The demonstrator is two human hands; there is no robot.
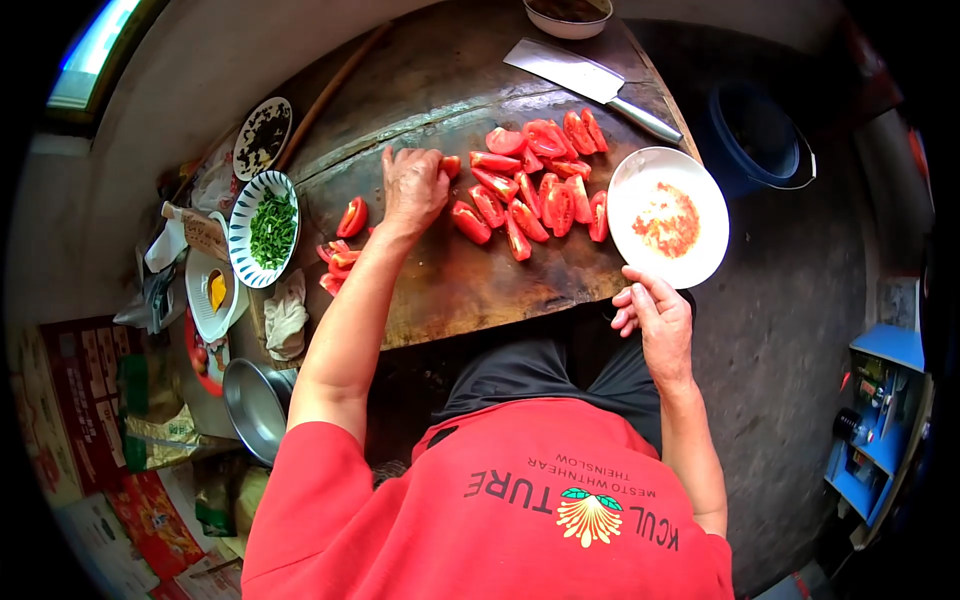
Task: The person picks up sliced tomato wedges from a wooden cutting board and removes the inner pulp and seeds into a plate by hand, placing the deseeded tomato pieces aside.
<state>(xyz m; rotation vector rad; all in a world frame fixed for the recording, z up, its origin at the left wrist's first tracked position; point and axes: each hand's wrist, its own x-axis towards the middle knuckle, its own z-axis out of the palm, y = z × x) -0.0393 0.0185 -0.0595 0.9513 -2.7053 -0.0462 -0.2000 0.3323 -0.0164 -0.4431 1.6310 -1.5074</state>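
Note:
My left hand (415,187) reaches over the wooden board, its fingers curled against a tomato wedge (451,166). Just right of it lies a loose group of red tomato wedges (530,190), skin and cut faces showing. A few more wedges (340,262) lie left of my left forearm, with a single wedge (352,217) above them. At the board's right corner sits a white plate (625,215) with red, wet tomato residue in its middle. My right hand (655,318) is at the plate's near rim, fingers loosely bent and apart; whether they touch it is unclear.
A cleaver (570,72) lies at the board's (450,80) far right, near a bowl (570,22). On the left are a dish of chopped greens (272,228), a cloth (287,318) and a metal basin (256,405). A blue bucket (735,150) stands right.

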